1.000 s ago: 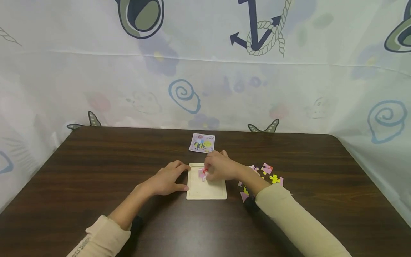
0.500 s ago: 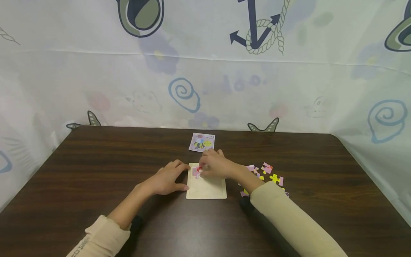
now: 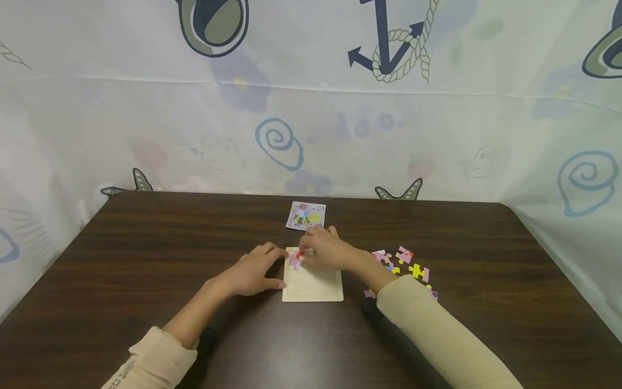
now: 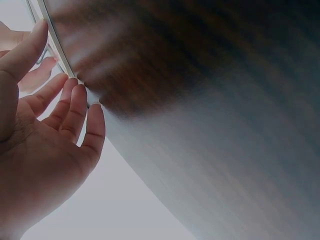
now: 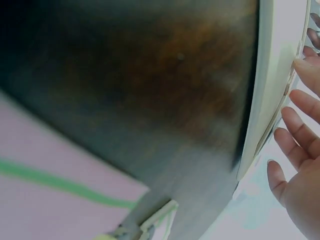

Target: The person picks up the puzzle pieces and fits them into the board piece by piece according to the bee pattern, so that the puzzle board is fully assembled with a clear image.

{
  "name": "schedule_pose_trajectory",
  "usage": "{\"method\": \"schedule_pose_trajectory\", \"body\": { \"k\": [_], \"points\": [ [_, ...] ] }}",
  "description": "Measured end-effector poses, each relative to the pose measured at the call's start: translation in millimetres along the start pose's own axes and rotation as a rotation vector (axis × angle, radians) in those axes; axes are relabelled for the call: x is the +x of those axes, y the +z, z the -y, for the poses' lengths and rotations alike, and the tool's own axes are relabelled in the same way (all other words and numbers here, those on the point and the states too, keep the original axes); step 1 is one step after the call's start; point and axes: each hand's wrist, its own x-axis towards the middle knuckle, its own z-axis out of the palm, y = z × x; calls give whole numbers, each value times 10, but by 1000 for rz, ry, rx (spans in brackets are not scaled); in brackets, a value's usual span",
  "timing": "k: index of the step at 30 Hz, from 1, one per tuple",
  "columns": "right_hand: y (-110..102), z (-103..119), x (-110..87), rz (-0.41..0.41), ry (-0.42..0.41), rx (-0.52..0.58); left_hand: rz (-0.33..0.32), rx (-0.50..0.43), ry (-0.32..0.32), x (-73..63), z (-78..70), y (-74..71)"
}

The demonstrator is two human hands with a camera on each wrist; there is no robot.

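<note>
A pale wooden puzzle tray point(image 3: 313, 289) lies flat on the dark table, mostly bare inside. At its upper left corner is a pink puzzle piece point(image 3: 293, 260) with a red mark, pinched by my right hand point(image 3: 324, 249), whose fingers cover part of it. My left hand point(image 3: 252, 271) touches the tray's left edge, thumb low and fingertips near the top corner. In the left wrist view the fingers of the left hand point(image 4: 60, 125) meet the tray's rim. The right wrist view shows the right hand point(image 5: 302, 150) beside the tray's edge point(image 5: 262, 85).
Loose pink and yellow puzzle pieces point(image 3: 404, 255) lie right of the tray, some behind the right forearm. A picture card with a bee point(image 3: 305, 215) lies just beyond the tray. A printed curtain point(image 3: 316, 108) hangs behind the table.
My right hand has moved left across the tray with the pink puzzle piece, bringing it from near the top middle to the upper left corner. The left hand has stayed at the edge.
</note>
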Motion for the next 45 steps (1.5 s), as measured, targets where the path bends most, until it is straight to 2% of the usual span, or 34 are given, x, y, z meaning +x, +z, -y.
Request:
{"method": "schedule_pose_trajectory", "body": {
  "k": [8,12,16,20,31,38,45],
  "points": [
    [-8,0,-16,6,24,25,-1,4,5,-3,-2,1],
    [-20,-23,-32,-6,10,42,-11,8,24,-13,-2,-1],
    [-47,-85,-64,-22,8,72,-17,4,32,-19,-4,3],
    [-109,-171,-138,-13,16,118,-12,2,15,-16,-5,8],
    [-327,-540,-503,5,61,168,-27,13,24,-15,-4,19],
    [-438,-823,-804,-7,157,170,-28,15,21,-20,-12,15],
    [-438,-1034,-1072,15,247,215,-28,18,16,-15,-6,28]
  ]
}}
